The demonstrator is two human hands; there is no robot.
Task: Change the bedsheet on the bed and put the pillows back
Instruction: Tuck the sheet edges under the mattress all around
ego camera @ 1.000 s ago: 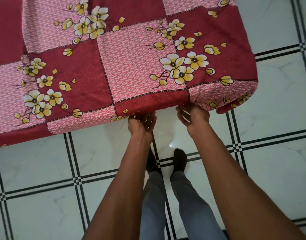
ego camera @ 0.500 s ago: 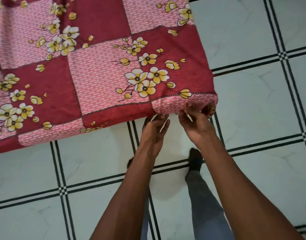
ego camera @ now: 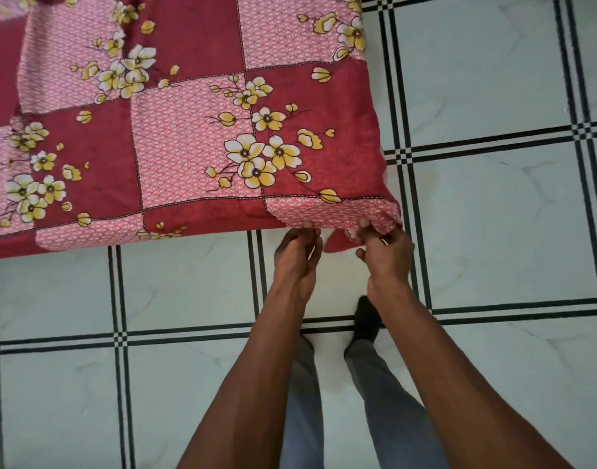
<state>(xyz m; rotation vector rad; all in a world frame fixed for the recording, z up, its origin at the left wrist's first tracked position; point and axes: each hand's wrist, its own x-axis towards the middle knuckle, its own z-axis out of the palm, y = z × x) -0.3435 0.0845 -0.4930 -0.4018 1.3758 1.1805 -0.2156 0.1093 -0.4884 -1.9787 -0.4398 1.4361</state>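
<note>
Red/pink floral bedsheet (ego camera: 195,130) covers the bed, upper left to centre of frame. At its lower-right corner, right hand (ego camera: 388,252) pinches the sheet edge w/ curled fingers; left hand (ego camera: 297,257) reaches under the edge, fingers straight, grip released. Tiled floor (ego camera: 493,231) below.

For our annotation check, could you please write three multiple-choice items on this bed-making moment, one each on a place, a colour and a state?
1. Where are both hands working?
A. at the bed's near right corner
B. at the middle of the bed top
C. on the floor

2. What colour are the flowers on the bedsheet?
A. blue
B. yellow and white
C. green

3. What is the right hand doing?
A. hanging idle
B. pressing flat on the floor
C. gripping the sheet's edge

Answers: A, the left hand and right hand meet under that corner; B, petals show yellow and white; C, its fingers curl round bunched fabric.
</note>
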